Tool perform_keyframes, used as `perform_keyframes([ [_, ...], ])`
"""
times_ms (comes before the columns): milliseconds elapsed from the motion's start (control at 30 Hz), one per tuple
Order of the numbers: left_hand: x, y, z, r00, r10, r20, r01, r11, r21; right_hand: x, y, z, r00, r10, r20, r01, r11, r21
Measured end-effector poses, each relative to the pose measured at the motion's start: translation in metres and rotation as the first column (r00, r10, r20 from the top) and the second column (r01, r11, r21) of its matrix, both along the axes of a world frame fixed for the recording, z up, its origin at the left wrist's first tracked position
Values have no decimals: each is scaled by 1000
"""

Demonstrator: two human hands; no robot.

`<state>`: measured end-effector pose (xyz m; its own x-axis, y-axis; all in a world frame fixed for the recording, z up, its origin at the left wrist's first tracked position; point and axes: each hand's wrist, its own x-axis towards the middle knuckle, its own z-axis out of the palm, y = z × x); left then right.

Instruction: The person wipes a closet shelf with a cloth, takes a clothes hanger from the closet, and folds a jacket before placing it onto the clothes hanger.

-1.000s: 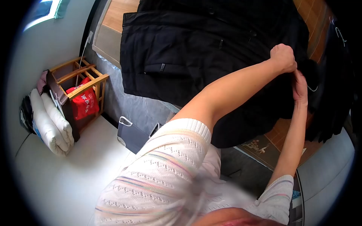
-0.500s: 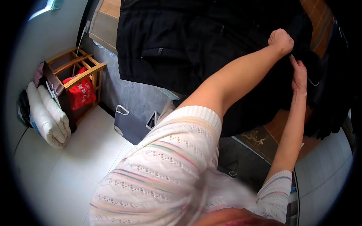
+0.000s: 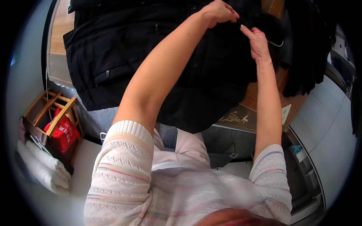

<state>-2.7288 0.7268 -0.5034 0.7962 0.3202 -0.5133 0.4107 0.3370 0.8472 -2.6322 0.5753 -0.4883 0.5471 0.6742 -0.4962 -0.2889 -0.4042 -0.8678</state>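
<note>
A black jacket point(image 3: 128, 56) with zipped pockets lies spread in front of me. My left hand point(image 3: 221, 13) reaches across its upper part, fingers closed in a pinch on the jacket's dark cloth. Just to the right, my right hand point(image 3: 259, 43) has its thumb pointing toward the left fingertips and its fingers curled on the same dark cloth. A small dark bit of it shows between the two hands; its exact part cannot be made out. Dark fluffy trim point(image 3: 269, 26) lies beside the right hand.
The jacket rests on a brown patterned table point(image 3: 260, 94). More black clothing point(image 3: 307, 45) hangs at the right. On the left stand a wooden rack point(image 3: 69, 109) with a red bag point(image 3: 63, 132) and a rolled white quilt point(image 3: 45, 165). A thin white curved piece point(image 3: 278, 44) sits by the trim.
The view has turned, so the jacket and hands appear further left and higher. My left hand has gone from a fist with its back showing to a pinch close to my right fingertips.
</note>
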Motion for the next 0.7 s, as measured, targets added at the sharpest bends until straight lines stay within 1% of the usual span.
perform_keyframes([
  [100,2,-2,-2,1000,14,-24,-14,1000,-6,-1,1,4,1000,-1,20,1,1000,-10],
  [133,3,-3,-1,998,13,-68,-16,999,-39,2,-1,-3,1000,18,12,-18,1000,8],
  [233,1,-2,3,997,62,-44,-69,982,-177,-1,0,-3,1000,-4,-31,6,997,82],
  [333,-4,-3,-17,964,155,217,-29,870,-493,1,-2,0,991,8,-132,9,991,133],
  [433,-4,-3,-24,943,154,294,-11,899,-437,-1,1,12,989,29,-147,-22,998,51],
  [467,-3,-3,-24,944,101,314,3,950,-313,-3,7,11,997,80,9,-79,996,-35],
  [533,-1,1,-23,943,-14,332,33,998,-50,5,2,6,998,57,-11,-57,998,-33],
  [567,-5,9,-22,945,-150,292,85,971,222,12,-1,3,999,47,-20,-47,999,-27],
  [600,-15,24,-15,940,-266,215,136,867,479,20,-6,-4,995,20,-94,-18,1000,18],
  [633,-28,40,-8,929,-355,105,186,693,697,22,-9,-6,995,-6,-97,7,1000,15],
  [700,-72,75,-1,927,-365,-90,294,556,777,20,-10,-8,992,-65,-108,67,998,12],
])
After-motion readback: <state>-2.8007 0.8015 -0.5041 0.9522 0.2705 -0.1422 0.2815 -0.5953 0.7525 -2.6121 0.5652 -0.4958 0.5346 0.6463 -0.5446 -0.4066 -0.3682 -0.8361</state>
